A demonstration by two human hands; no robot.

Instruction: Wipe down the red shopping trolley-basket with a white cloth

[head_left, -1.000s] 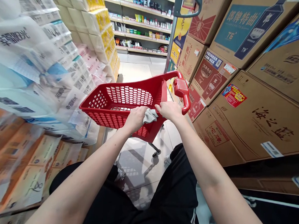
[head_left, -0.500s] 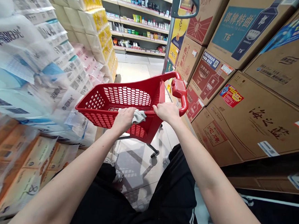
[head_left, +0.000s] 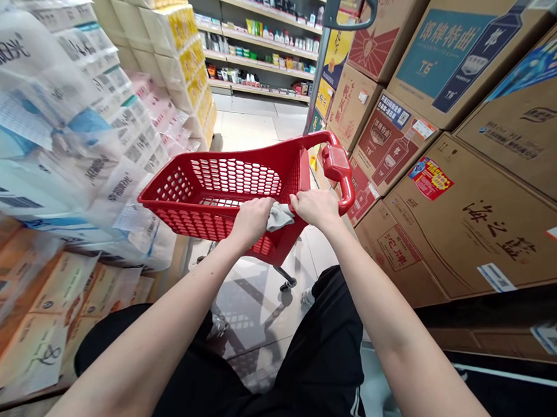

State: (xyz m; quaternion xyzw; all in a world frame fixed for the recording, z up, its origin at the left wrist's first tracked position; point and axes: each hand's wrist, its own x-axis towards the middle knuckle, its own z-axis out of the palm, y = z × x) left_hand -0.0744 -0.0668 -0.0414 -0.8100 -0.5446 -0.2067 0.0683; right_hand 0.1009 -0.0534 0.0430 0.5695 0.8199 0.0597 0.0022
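A red plastic shopping cart (head_left: 230, 221) with a perforated basket stands in front of me, its handle (head_left: 340, 168) at the right end. My left hand (head_left: 252, 222) presses a crumpled grey cloth (head_left: 280, 217) on the cart's top rim, and the cloth bunches out from under its fingers. My right hand (head_left: 314, 209) is closed over the same rim just beside the cloth, close to the handle. The basket holds nothing visible.
Stacked plastic-wrapped tissue packs (head_left: 62, 107) tower along the left. Printed cardboard liquor cartons (head_left: 457, 68) wall the right. Store shelves (head_left: 260, 50) stand at the far end, beyond a tiled floor (head_left: 250, 131). A dark pole (head_left: 317, 66) rises behind the cart.
Since half a second ago, my left hand and the cloth have slid right along the rim, back near their earlier spot. My right hand has barely shifted.
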